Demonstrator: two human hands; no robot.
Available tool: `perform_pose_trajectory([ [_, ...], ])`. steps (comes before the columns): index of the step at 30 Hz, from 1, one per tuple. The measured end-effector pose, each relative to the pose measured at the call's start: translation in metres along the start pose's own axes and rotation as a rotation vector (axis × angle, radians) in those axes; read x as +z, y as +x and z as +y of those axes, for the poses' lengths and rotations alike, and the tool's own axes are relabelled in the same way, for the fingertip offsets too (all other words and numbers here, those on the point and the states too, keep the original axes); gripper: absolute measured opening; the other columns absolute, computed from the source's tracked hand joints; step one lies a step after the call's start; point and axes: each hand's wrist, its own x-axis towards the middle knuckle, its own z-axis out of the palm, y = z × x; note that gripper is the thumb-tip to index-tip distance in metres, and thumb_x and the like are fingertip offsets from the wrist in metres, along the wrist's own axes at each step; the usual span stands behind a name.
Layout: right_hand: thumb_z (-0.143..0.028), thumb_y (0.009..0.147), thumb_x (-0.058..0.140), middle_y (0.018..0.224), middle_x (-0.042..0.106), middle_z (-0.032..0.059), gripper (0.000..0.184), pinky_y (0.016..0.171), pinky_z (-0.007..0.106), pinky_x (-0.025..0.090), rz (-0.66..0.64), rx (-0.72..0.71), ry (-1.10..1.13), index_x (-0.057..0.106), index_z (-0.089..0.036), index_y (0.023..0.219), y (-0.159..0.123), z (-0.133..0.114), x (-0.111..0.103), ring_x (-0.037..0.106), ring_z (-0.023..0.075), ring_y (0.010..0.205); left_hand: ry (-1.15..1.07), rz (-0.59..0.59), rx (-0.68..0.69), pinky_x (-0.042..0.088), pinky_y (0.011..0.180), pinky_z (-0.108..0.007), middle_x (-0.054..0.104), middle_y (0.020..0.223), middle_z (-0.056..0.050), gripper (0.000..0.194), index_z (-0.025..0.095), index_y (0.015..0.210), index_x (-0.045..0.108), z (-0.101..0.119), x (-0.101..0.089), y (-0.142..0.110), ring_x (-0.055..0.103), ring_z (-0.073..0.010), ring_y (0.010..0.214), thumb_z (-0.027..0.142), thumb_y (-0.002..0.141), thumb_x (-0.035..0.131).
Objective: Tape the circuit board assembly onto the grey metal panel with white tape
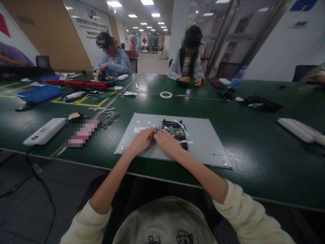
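A flat grey metal panel point(203, 149) with paper labels lies before me on the table. Mounted near its middle is a green circuit board point(172, 129) in a black plastic frame point(186, 146), with white tape strips across it. My left hand point(142, 140) and my right hand point(165, 140) meet at the board's left side, fingertips close together. Both are closed, pinching what looks like a thin grey cable point(158, 128) that runs toward the board. Fingers cover most of it, so its end is hidden.
To the left are a white power bank point(45, 131) with a black cable, a blurred pink phone-shaped item point(83, 134) and metal tools point(110, 120). A tape roll point(166, 95) lies ahead. A blue tray point(39, 93) stands far left. Two people sit opposite; a white device point(297, 130) lies right.
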Motion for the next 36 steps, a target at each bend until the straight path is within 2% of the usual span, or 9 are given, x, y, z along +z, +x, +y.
perform_pose_trajectory([
  [4, -0.009, 0.089, 0.039, 0.099, 0.062, 0.0119, 0.017, 0.102, 0.037, 0.032, -0.019, 0.016, 0.044, 0.055, -0.010, 0.093, -0.002, -0.003, -0.002, 0.055, 0.0183, 0.101, 0.087, -0.012, 0.019, 0.040, 0.099, -0.036, 0.059, 0.122, -0.011, 0.041, 0.013, 0.123, 0.051, 0.002, -0.001, 0.002, 0.056, -0.0209, 0.111, 0.011, 0.084, 0.039],
  [9, -0.028, 0.089, 0.046, 0.098, 0.062, 0.0114, 0.023, 0.098, 0.038, 0.034, 0.011, 0.056, 0.105, 0.054, -0.010, 0.101, -0.007, -0.013, -0.012, 0.056, 0.0203, 0.097, 0.212, -0.036, -0.020, 0.040, 0.096, -0.037, 0.058, 0.123, -0.013, 0.038, 0.017, 0.126, 0.048, 0.004, -0.004, 0.008, 0.049, -0.0228, 0.119, 0.019, 0.089, 0.040],
  [12, -0.031, 0.089, 0.047, 0.096, 0.062, 0.0112, 0.024, 0.094, 0.036, 0.037, 0.004, 0.034, 0.114, 0.055, -0.010, 0.097, -0.011, -0.017, -0.016, 0.057, 0.0207, 0.094, 0.247, -0.061, -0.061, 0.039, 0.096, -0.041, 0.058, 0.122, -0.013, 0.039, 0.019, 0.127, 0.046, 0.003, -0.003, 0.013, 0.047, -0.0248, 0.121, 0.026, 0.089, 0.043],
  [16, -0.030, 0.090, 0.044, 0.091, 0.063, 0.0100, 0.022, 0.088, 0.034, 0.040, -0.020, -0.002, 0.094, 0.056, -0.012, 0.089, -0.015, -0.019, -0.020, 0.059, 0.0198, 0.089, 0.234, -0.067, -0.077, 0.036, 0.097, -0.046, 0.057, 0.123, -0.013, 0.042, 0.020, 0.128, 0.043, -0.002, -0.001, 0.018, 0.042, -0.0271, 0.125, 0.031, 0.088, 0.045],
  [24, -0.029, 0.092, 0.038, 0.085, 0.064, 0.0096, 0.026, 0.081, 0.032, 0.042, -0.024, -0.029, 0.076, 0.057, -0.013, 0.085, -0.019, -0.024, -0.021, 0.060, 0.0188, 0.083, 0.104, -0.126, -0.066, 0.025, 0.107, -0.043, 0.043, 0.139, -0.010, 0.059, 0.020, 0.135, 0.035, -0.015, -0.004, 0.017, 0.031, -0.0260, 0.133, 0.042, 0.083, 0.051],
  [28, -0.028, 0.091, 0.037, 0.080, 0.063, 0.0101, 0.028, 0.077, 0.033, 0.043, 0.010, 0.016, 0.092, 0.059, -0.013, 0.084, -0.022, -0.025, -0.019, 0.059, 0.0191, 0.079, 0.068, -0.156, -0.071, 0.019, 0.108, -0.048, 0.038, 0.143, -0.010, 0.070, 0.021, 0.138, 0.031, -0.017, -0.004, 0.017, 0.026, -0.0284, 0.135, 0.049, 0.079, 0.055],
  [30, -0.029, 0.090, 0.039, 0.090, 0.064, 0.0119, 0.026, 0.082, 0.035, 0.043, 0.065, 0.024, 0.143, 0.060, -0.013, 0.094, -0.023, -0.024, -0.020, 0.058, 0.0206, 0.088, 0.053, -0.158, -0.079, 0.018, 0.109, -0.049, 0.038, 0.143, -0.010, 0.069, 0.021, 0.137, 0.032, -0.018, -0.004, 0.018, 0.025, -0.0280, 0.136, 0.045, 0.078, 0.057],
  [33, -0.030, 0.085, 0.046, 0.117, 0.056, 0.0116, 0.037, 0.099, 0.037, 0.036, 0.119, -0.084, 0.307, 0.053, -0.013, 0.118, -0.022, -0.020, -0.024, 0.046, 0.0213, 0.114, -0.028, -0.130, -0.108, 0.021, 0.109, -0.045, 0.042, 0.140, -0.011, 0.061, 0.019, 0.134, 0.038, -0.020, -0.004, 0.019, 0.033, -0.0263, 0.132, 0.037, 0.079, 0.057],
  [36, -0.032, 0.081, 0.053, 0.135, 0.042, 0.0110, 0.051, 0.107, 0.040, 0.027, 0.074, -0.155, 0.411, 0.046, -0.015, 0.129, -0.021, -0.016, -0.026, 0.030, 0.0220, 0.128, -0.215, 0.023, -0.155, 0.036, 0.102, -0.038, 0.051, 0.131, -0.011, 0.053, 0.017, 0.131, 0.039, -0.026, -0.003, 0.021, 0.049, -0.0226, 0.120, 0.034, 0.083, 0.052],
])
